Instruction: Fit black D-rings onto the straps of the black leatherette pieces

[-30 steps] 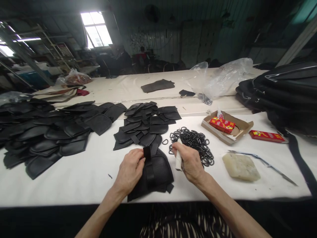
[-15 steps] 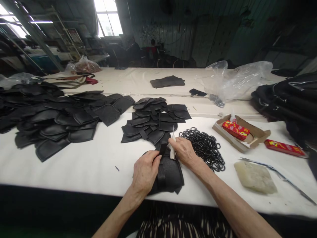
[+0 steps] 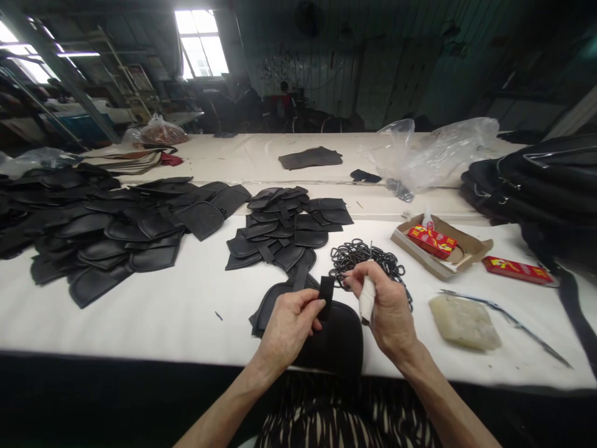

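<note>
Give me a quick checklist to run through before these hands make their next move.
1. Strap gripped: ok, pinched by the left hand.
2. White-handled tool held: ok, in the right hand, thin tip up.
3. Black rings nearby: ok, piled just beyond the right hand.
4. Ring on the strap's raised end: not ok, none shows.
5. Ring between the right fingertips: cannot tell.
6. Long metal tool put down: ok, beside the yellowish block.

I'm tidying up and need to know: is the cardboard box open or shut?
Open: the cardboard box has no lid over it, and a red packet shows inside.
</note>
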A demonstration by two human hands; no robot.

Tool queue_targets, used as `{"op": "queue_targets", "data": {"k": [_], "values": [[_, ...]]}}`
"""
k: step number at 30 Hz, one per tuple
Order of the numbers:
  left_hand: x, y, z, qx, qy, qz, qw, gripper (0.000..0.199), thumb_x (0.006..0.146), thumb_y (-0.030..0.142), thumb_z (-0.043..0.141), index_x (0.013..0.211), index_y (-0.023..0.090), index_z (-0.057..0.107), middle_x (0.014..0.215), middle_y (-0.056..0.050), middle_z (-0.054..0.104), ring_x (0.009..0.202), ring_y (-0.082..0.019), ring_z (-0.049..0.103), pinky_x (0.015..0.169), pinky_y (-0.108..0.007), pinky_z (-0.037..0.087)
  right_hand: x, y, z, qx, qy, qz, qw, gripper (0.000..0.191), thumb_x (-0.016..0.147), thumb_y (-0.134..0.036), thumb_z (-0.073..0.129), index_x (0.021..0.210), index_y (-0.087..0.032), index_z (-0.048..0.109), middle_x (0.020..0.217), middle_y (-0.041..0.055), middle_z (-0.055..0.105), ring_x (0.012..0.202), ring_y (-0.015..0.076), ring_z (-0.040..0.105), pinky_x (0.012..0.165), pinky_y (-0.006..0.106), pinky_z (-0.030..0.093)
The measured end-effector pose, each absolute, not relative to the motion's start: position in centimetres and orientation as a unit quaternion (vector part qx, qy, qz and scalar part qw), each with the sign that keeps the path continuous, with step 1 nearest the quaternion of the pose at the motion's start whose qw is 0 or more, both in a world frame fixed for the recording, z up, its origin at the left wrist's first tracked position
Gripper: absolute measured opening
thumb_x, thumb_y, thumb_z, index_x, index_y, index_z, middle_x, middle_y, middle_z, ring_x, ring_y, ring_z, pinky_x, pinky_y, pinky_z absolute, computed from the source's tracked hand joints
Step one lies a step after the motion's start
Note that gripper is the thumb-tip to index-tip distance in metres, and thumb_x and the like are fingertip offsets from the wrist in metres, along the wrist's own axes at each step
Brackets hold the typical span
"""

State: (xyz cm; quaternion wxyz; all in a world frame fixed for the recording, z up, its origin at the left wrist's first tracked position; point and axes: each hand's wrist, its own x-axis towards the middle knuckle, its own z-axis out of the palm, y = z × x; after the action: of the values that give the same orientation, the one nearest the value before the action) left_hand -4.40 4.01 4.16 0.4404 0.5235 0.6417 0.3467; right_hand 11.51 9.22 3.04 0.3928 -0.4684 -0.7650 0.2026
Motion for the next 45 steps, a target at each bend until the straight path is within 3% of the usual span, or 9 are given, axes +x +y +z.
{"op": "queue_targets", "data": {"k": [6, 13, 19, 25, 31, 40, 45], "values": [[-1.0, 4.5, 4.0, 0.584, 0.614, 0.289, 0.446, 0.026, 0.081, 0.028, 0.046, 0.057, 0.018, 0.051, 0.05, 0.002, 0.05, 0.05, -0.012, 0.053, 0.051, -0.022, 0.036, 14.1, 8.0, 2.6, -0.477, -0.721, 0.206, 0.458, 0.004, 0.085, -0.018, 0.052, 0.087, -0.022, 0.052, 0.077, -0.0011, 0.064, 0.066, 0.0118, 0.061, 0.057, 0.02, 0.045], [0.3, 5.0, 3.6, 0.605, 0.604, 0.293, 0.428, 0.03, 0.081, 0.027, 0.045, 0.052, 0.018, 0.043, 0.046, 0.003, 0.045, 0.047, -0.011, 0.047, 0.051, -0.022, 0.033, 15.2, 7.5, 2.4, -0.387, -0.793, 0.024, 0.47, 0.015, 0.086, -0.009, 0.048, 0.096, -0.016, 0.057, 0.079, 0.0074, 0.065, 0.072, 0.0173, 0.06, 0.064, 0.029, 0.048], [0.7, 4.9, 3.7, 0.633, 0.588, 0.288, 0.413, 0.029, 0.082, 0.025, 0.04, 0.058, 0.017, 0.053, 0.051, 0.003, 0.045, 0.05, -0.01, 0.039, 0.05, -0.022, 0.028, 15.2, 7.3, 2.2, -0.276, -0.849, -0.108, 0.437, 0.015, 0.086, -0.006, 0.046, 0.093, -0.011, 0.058, 0.086, 0.0172, 0.067, 0.079, 0.0245, 0.06, 0.066, 0.037, 0.05], [0.7, 4.6, 4.0, 0.631, 0.587, 0.296, 0.412, 0.027, 0.082, 0.023, 0.041, 0.064, 0.016, 0.06, 0.055, 0.002, 0.047, 0.053, -0.011, 0.04, 0.051, -0.022, 0.03, 15.3, 7.4, 2.2, -0.273, -0.847, -0.052, 0.454, 0.016, 0.086, -0.006, 0.046, 0.096, -0.015, 0.056, 0.084, 0.012, 0.066, 0.078, 0.0208, 0.059, 0.064, 0.032, 0.051], [0.4, 4.1, 3.6, 0.592, 0.59, 0.331, 0.438, 0.024, 0.082, 0.026, 0.044, 0.087, 0.019, 0.066, 0.061, 0.002, 0.054, 0.055, -0.013, 0.048, 0.055, -0.023, 0.036, 16.3, 7.0, 1.2, -0.326, -0.818, 0.038, 0.472, 0.023, 0.086, -0.005, 0.045, 0.104, -0.019, 0.052, 0.095, 0.0102, 0.063, 0.084, 0.0187, 0.059, 0.065, 0.03, 0.052], [0.4, 4.4, 3.9, 0.539, 0.538, 0.345, 0.548, 0.019, 0.078, 0.024, 0.046, 0.073, 0.015, 0.062, 0.059, 0.002, 0.051, 0.049, -0.01, 0.045, 0.049, -0.022, 0.036, 16.0, 6.9, 2.8, -0.253, -0.857, -0.103, 0.437, 0.022, 0.085, -0.005, 0.041, 0.098, -0.017, 0.055, 0.087, 0.0131, 0.064, 0.081, 0.0207, 0.059, 0.067, 0.034, 0.051], [0.5, 4.6, 4.3, 0.502, 0.542, 0.365, 0.567, 0.016, 0.077, 0.023, 0.049, 0.069, 0.015, 0.059, 0.053, 0.004, 0.047, 0.048, -0.01, 0.046, 0.048, -0.02, 0.037, 15.6, 6.3, 2.6, -0.265, -0.849, -0.074, 0.451, 0.022, 0.084, -0.005, 0.046, 0.099, -0.018, 0.054, 0.089, 0.0115, 0.063, 0.08, 0.0202, 0.058, 0.067, 0.034, 0.05]]}}
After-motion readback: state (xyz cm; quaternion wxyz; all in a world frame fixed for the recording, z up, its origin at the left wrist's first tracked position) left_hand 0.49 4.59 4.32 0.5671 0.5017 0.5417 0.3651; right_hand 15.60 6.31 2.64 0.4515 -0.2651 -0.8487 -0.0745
